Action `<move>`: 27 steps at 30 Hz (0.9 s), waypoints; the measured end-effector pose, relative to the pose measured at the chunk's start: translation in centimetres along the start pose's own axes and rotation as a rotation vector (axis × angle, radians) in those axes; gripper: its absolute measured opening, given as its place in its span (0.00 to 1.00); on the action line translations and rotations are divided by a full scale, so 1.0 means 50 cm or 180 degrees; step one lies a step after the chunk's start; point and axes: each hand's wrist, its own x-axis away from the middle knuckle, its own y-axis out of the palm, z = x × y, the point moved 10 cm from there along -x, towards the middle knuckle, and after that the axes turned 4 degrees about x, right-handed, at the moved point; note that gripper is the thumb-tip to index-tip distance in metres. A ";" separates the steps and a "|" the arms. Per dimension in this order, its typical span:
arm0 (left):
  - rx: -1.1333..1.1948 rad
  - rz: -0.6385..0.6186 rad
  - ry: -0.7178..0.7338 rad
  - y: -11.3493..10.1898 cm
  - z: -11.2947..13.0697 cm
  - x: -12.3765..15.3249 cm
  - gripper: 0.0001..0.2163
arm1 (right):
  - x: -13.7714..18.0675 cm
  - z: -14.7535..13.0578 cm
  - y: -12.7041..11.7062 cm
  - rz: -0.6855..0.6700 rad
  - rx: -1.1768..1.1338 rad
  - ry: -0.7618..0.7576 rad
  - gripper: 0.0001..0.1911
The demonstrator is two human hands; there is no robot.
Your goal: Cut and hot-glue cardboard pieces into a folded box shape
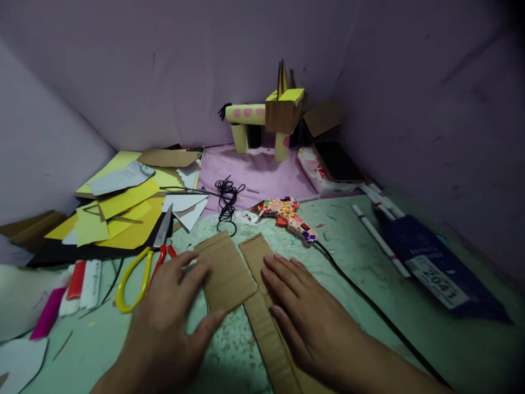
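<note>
The card square point(228, 273) on the worktop point(346, 232) looks light and stiff, best held by its edges, where the left hand point(170, 309) spreads wide while the right hand point(305, 306) lies flat on the strip point(263, 328).

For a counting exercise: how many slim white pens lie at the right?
3 visible: one pen lies left of the blue packet; a second pen and third pen lie side by side at its far end. More may be hidden there.
</note>
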 end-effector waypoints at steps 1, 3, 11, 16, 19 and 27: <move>-0.0036 -0.0154 0.0170 0.017 0.015 -0.001 0.25 | 0.000 0.000 0.000 0.0003 -0.0001 -0.0012 0.25; -0.0031 -0.0352 0.0429 0.046 0.036 -0.002 0.23 | 0.000 -0.001 0.000 0.0016 -0.0003 -0.0037 0.25; 0.0012 -0.0131 0.0667 0.067 0.041 -0.006 0.16 | -0.007 -0.002 -0.003 0.0057 0.0112 -0.0121 0.25; 0.0052 0.0072 0.0683 0.089 0.067 0.005 0.15 | -0.003 -0.007 -0.009 0.0159 0.0217 -0.0171 0.25; 0.0367 -0.0045 0.0788 0.098 0.081 0.009 0.19 | -0.001 -0.010 -0.012 0.0208 0.0276 -0.0188 0.25; 0.0045 0.0517 -0.0638 -0.024 -0.027 -0.028 0.14 | -0.002 -0.010 -0.015 0.0248 0.0337 -0.0204 0.25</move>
